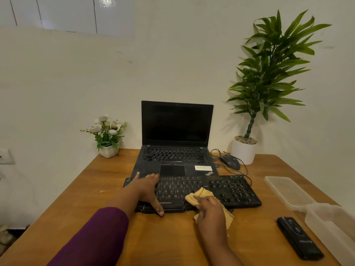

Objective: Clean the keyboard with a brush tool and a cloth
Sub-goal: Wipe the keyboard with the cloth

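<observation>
The long black plastic keyboard (178, 187) lies crosswise mid-desk (92, 189). The left hand (147, 186) presses flat on its left end. The right hand (210, 210) grips a bunched yellow cloth (192, 198) at the keyboard's near edge, and most keys lie beyond and rightward.

A wooden desk (172, 237) stands against a white wall. At its far middle sits an open black laptop (172, 156), and a black keyboard (230, 189) lies just in front, touching the laptop's near edge. Right of the laptop rests a corded mouse (230, 162). 2 white pots occupy the far corners: a small flower pot (108, 150) on the left, a taller plant pot (243, 152) on the right. Along the right edge lie a clear lid (288, 191), a clear container (330, 225) and a slim black device (299, 238). A yellow cloth (199, 194) trails onto the wood.
</observation>
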